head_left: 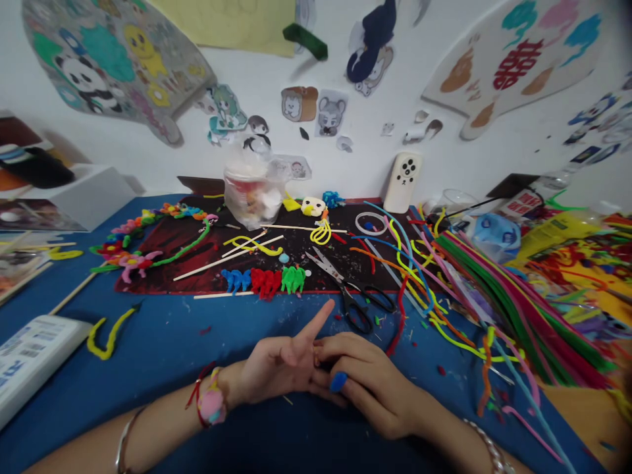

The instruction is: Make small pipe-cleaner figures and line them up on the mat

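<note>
My left hand (pixel 279 368) is held above the blue table with its palm turned up and one finger stretched out towards the scissors. Against its other fingers rests my right hand (pixel 378 385), its fingers curled. A small blue piece (pixel 338 382) shows at the right thumb and looks pinched there; its kind is too small to make out. Just beyond the hands lie black-handled scissors (pixel 340 273), partly open. Left of them, bent pipe-cleaner shapes in blue (pixel 237 281), red (pixel 266 283) and green (pixel 293 280) sit in a row on the dark mat.
Loose pipe cleaners (pixel 427 289) sprawl on the right beside a thick bundle (pixel 523 309). A white box (pixel 37 362) lies at left, near a bent yellow pipe cleaner (pixel 106 345). At the back are a plastic-wrapped cup (pixel 251 187), a phone (pixel 402 184) and wooden sticks (pixel 227 258).
</note>
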A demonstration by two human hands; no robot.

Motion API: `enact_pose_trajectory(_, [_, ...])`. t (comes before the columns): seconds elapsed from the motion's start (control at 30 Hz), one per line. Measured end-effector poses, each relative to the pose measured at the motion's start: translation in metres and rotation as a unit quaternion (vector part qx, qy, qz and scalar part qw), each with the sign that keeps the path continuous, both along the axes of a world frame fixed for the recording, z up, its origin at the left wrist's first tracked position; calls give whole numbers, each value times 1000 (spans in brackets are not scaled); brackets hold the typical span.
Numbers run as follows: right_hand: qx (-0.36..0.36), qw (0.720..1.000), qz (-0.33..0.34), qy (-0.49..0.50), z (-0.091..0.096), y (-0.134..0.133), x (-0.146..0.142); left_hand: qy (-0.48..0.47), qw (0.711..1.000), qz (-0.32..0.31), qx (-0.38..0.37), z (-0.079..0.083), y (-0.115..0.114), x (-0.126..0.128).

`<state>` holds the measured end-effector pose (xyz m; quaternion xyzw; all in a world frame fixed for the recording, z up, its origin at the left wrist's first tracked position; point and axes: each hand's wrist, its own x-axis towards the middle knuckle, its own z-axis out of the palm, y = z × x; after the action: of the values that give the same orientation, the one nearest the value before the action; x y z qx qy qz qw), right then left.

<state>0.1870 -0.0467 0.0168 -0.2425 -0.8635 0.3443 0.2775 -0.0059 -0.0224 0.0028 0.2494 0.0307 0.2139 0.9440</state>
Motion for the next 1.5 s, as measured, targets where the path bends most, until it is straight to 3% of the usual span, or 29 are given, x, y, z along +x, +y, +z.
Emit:
enact_pose_trajectory(0.33, [42, 999, 6, -21, 0, 0, -1, 68, 997, 15, 38, -7, -1, -2])
enact_pose_trajectory(0.43, [76, 996, -53, -9, -4, -1, -2, 114, 987, 60, 92, -7, -1, -1])
enact_pose_trajectory(0.53, [89, 988, -126, 15, -7, -2, -2, 164, 960, 102, 204, -4, -2, 1])
enact_pose_trajectory(0.6, [61, 984, -166, 34, -7, -2, 0, 227, 907, 134, 328, -2, -4, 1])
enact_pose_trajectory(0.77, [-16, 967, -231, 107, -4, -5, 4, 313, 693, 220, 610, 1, -13, 3])
enact_pose_trajectory(0.87, [4, 975, -187, 121, -3, -9, 1, 330, 594, 221, 700, -2, -18, 5])
enact_pose_trajectory(0.97, [65, 987, -99, 108, -2, -11, -4, 323, 533, 232, 747, -10, -19, 7])
enact_pose_trajectory(1.07, [97, 991, -47, 80, -2, -12, -7, 316, 518, 235, 759, -15, -20, 7])
enact_pose_trajectory(1.2, [89, 994, -27, 65, 0, -10, -8, 333, 510, 226, 760, -17, -21, 7])
enact_pose_trajectory(1.4, [50, 996, -22, 67, 1, -9, -7, 354, 507, 174, 766, -15, -21, 7])
enact_pose_trajectory(1.5, [49, 995, -48, 72, -1, -10, -6, 362, 510, 181, 759, -14, -21, 7])
